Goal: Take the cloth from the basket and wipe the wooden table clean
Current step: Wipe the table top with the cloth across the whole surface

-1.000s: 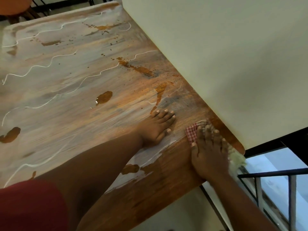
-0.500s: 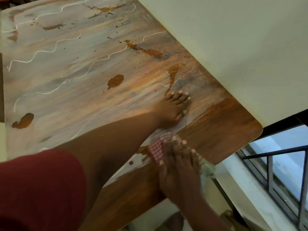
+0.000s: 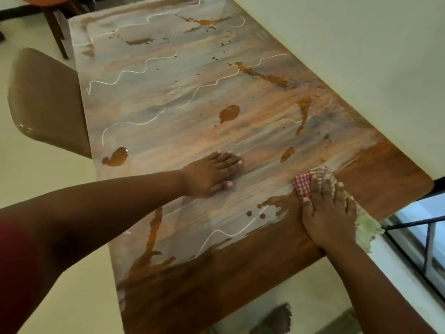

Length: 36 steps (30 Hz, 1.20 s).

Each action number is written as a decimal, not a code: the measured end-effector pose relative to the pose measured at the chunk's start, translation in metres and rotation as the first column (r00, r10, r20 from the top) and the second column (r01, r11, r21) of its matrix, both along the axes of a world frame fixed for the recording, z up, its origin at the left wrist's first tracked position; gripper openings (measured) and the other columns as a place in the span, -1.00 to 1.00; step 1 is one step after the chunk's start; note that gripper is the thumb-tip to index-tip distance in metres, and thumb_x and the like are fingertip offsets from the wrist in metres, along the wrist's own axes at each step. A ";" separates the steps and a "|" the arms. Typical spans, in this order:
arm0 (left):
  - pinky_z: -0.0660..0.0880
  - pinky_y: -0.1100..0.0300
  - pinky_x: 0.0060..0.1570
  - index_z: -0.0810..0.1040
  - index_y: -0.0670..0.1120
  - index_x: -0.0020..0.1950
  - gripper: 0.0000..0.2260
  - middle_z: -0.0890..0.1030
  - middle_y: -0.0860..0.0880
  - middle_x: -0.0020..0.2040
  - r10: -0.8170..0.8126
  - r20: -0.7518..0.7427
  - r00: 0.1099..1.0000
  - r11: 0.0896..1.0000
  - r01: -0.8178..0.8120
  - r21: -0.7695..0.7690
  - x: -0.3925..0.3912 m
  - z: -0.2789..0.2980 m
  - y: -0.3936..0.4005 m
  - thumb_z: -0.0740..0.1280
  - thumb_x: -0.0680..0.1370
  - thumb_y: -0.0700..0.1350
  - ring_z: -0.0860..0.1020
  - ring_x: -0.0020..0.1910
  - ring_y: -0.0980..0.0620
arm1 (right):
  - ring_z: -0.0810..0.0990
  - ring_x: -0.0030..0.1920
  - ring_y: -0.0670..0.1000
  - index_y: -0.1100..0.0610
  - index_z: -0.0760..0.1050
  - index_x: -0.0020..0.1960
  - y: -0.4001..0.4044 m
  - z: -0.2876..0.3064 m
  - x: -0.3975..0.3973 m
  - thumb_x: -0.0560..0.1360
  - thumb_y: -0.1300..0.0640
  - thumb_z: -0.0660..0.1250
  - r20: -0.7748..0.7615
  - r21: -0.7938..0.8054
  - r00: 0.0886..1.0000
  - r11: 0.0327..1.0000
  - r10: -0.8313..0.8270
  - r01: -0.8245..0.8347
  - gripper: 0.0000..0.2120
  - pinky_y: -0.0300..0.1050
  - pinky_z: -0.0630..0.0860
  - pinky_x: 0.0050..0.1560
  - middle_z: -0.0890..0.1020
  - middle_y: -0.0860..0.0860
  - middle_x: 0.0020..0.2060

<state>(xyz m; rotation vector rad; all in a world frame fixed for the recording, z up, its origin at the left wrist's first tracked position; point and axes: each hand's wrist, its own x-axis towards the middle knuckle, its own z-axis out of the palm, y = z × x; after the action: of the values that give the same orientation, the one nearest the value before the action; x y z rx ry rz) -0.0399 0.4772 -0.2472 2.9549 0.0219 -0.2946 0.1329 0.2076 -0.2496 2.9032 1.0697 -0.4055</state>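
The wooden table (image 3: 240, 280) stretches away from me, smeared with a whitish film, white squiggly lines and orange-brown stains. Its near end and right corner show clean dark wood. My right hand (image 3: 328, 213) presses flat on a red-and-white checked cloth (image 3: 303, 183) near the table's right edge; a pale green part of the cloth sticks out behind the wrist over the edge. My left hand (image 3: 212, 174) rests palm down on the smeared middle of the table, fingers together, holding nothing. No basket is in view.
A cream wall (image 3: 349, 68) runs along the table's right side. A brown chair seat (image 3: 45, 102) stands at the left edge, another chair (image 3: 55, 22) at the far end. A window with dark bars (image 3: 421, 237) lies low at the right. My foot (image 3: 274, 319) shows below the table.
My right hand has slid the cloth back toward the right edge of the table. The left hand stays planted. The view has pulled back and now shows more of the table and the chair.
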 end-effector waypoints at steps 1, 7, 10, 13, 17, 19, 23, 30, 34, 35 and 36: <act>-0.30 0.11 0.47 -0.11 -0.10 0.56 -0.43 -0.07 -0.12 0.58 -0.005 0.006 1.000 1.000 0.005 0.002 -0.007 -0.004 0.001 -0.12 0.64 0.15 -0.18 0.54 -0.04 | -0.19 0.53 0.14 -0.04 -0.27 0.56 0.001 0.001 -0.015 0.59 -0.12 -0.25 -0.003 -0.007 1.000 1.000 0.018 -0.018 -0.43 0.19 -0.22 0.48 -0.13 0.07 0.56; -0.37 0.18 0.43 -0.09 -0.11 0.57 -0.45 -0.07 -0.09 0.58 -0.001 0.039 0.999 0.999 0.003 -0.039 0.000 -0.012 0.004 -0.12 0.64 0.12 -0.22 0.52 0.01 | 0.29 0.43 0.25 0.00 0.14 0.53 0.010 0.011 -0.183 0.52 -0.11 0.02 -0.138 0.112 0.965 0.972 0.222 -0.208 -0.40 0.27 0.03 0.41 0.31 0.12 0.47; -0.41 0.22 0.41 -0.09 -0.11 0.57 -0.48 -0.08 -0.08 0.58 -0.014 0.052 0.999 0.999 0.017 -0.045 -0.002 -0.016 0.007 -0.07 0.67 0.08 -0.22 0.53 0.01 | 0.32 0.42 0.21 0.02 0.24 0.52 0.011 0.012 -0.232 0.49 -0.08 0.11 -0.167 0.188 0.923 0.930 0.346 -0.315 -0.40 0.27 0.20 0.36 0.34 0.08 0.46; -0.46 0.29 0.35 -0.09 -0.09 0.57 -0.48 -0.08 -0.06 0.58 -0.008 0.066 0.998 0.997 0.013 -0.070 0.000 -0.017 0.006 -0.06 0.67 0.08 -0.22 0.52 0.05 | 0.18 0.49 0.17 0.01 0.15 0.55 0.006 0.004 -0.221 0.51 -0.09 0.11 -0.107 0.244 0.912 0.900 0.395 -0.361 -0.38 0.20 0.12 0.40 0.22 0.04 0.51; -0.42 0.28 0.38 -0.11 -0.07 0.57 -0.47 -0.08 -0.03 0.58 0.004 0.074 0.997 0.997 0.001 -0.077 -0.001 -0.019 0.008 -0.09 0.67 0.11 -0.22 0.52 0.08 | -0.07 0.54 0.13 -0.08 -0.17 0.55 0.011 -0.004 -0.172 0.57 -0.14 -0.07 -0.028 0.171 0.970 0.957 0.241 -0.232 -0.40 0.16 -0.11 0.49 -0.04 0.01 0.55; -0.35 0.22 0.42 -0.10 -0.06 0.58 -0.47 -0.08 -0.03 0.58 -0.001 0.070 0.998 0.996 0.007 -0.085 -0.002 -0.019 0.007 -0.09 0.66 0.12 -0.20 0.53 0.06 | -0.14 0.54 0.12 -0.09 -0.27 0.55 0.018 -0.005 -0.146 0.56 -0.17 -0.20 -0.014 0.095 0.992 0.988 0.124 -0.122 -0.40 0.14 -0.18 0.49 -0.09 0.02 0.56; -0.27 0.16 0.45 -0.09 -0.05 0.58 -0.48 -0.07 -0.04 0.59 0.003 0.063 0.998 0.997 0.002 -0.077 -0.002 -0.017 0.006 -0.08 0.67 0.10 -0.16 0.55 0.02 | -0.21 0.53 0.12 -0.07 -0.26 0.56 0.026 -0.007 -0.156 0.49 -0.19 -0.38 0.002 0.060 1.000 0.998 0.011 -0.011 -0.35 0.14 -0.28 0.45 -0.12 0.03 0.56; -0.23 0.12 0.48 -0.08 -0.08 0.58 -0.49 -0.06 -0.05 0.59 0.003 0.071 0.997 0.998 0.001 -0.057 0.000 -0.018 0.006 -0.10 0.68 0.09 -0.15 0.55 -0.01 | 0.28 0.44 0.22 0.00 0.25 0.50 0.031 0.004 -0.317 0.49 -0.10 0.08 -0.105 0.181 0.978 0.970 0.181 -0.160 -0.41 0.29 0.13 0.42 0.23 0.05 0.48; -0.25 0.15 0.45 -0.06 -0.08 0.58 -0.49 -0.05 -0.05 0.59 0.004 0.065 0.998 0.998 0.000 -0.062 0.000 -0.017 0.007 -0.09 0.68 0.09 -0.13 0.55 -0.01 | 0.42 0.36 0.17 -0.01 0.34 0.46 0.030 0.004 -0.372 0.56 -0.06 -0.04 -0.126 0.223 0.970 0.958 0.210 -0.178 -0.49 0.21 0.26 0.28 0.35 0.02 0.44; -0.25 0.15 0.45 -0.06 -0.08 0.58 -0.49 -0.04 -0.06 0.59 0.002 0.064 0.998 0.998 0.002 -0.061 -0.001 -0.017 0.007 -0.09 0.68 0.09 -0.12 0.55 -0.01 | 0.39 0.39 0.17 -0.02 0.32 0.47 0.029 0.004 -0.371 0.57 -0.07 -0.10 -0.133 0.224 0.969 0.959 0.208 -0.175 -0.48 0.21 0.26 0.28 0.34 0.02 0.45; -0.24 0.14 0.45 -0.05 -0.08 0.58 -0.50 -0.04 -0.06 0.59 0.000 0.065 0.998 0.998 0.004 -0.060 -0.001 -0.016 0.007 -0.09 0.68 0.08 -0.12 0.55 -0.02 | 0.35 0.41 0.16 -0.02 0.29 0.48 0.028 0.003 -0.369 0.58 -0.08 -0.13 -0.130 0.226 0.968 0.957 0.216 -0.183 -0.47 0.21 0.25 0.28 0.32 0.01 0.46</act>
<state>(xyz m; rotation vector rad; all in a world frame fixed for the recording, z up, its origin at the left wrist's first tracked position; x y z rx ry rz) -0.0412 0.4839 -0.2634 2.9032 0.0021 -0.1961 -0.2360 0.2357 -0.2464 2.9393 1.5027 -0.5444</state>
